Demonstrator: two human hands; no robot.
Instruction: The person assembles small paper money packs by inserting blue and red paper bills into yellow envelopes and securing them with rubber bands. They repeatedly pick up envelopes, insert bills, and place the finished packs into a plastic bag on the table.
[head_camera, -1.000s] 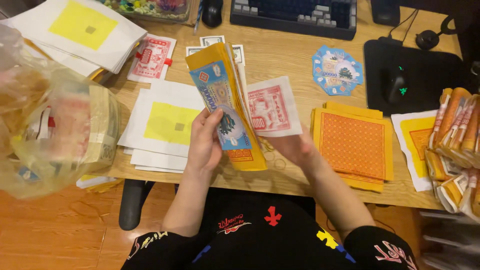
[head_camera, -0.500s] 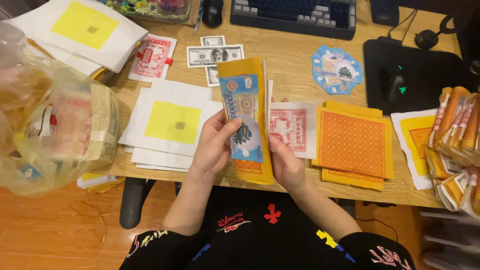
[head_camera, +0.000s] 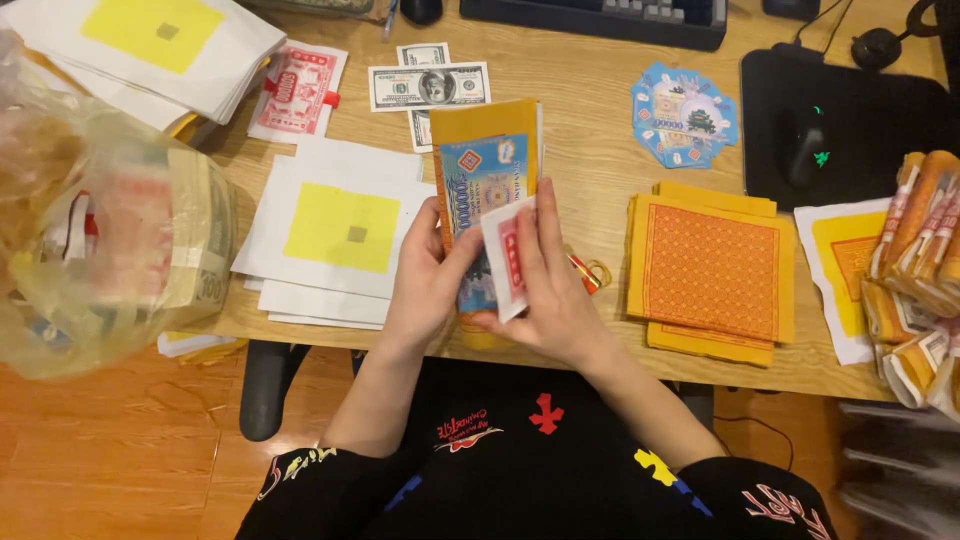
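Both hands have lowered the yellow paper stack onto the tabletop. Right hand grip now pinches a red-printed slip over the blue note; left hand pinches the stack at 9 o'clock.

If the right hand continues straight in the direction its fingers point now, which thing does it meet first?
The right hand points up and slightly left, over the yellow paper stack it holds. Beyond that, probably the banknote lying on the desk, though height is unclear.

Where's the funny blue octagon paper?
The blue octagon paper lies on the desk's right half, above the orange paper stack and left of the black mouse pad.
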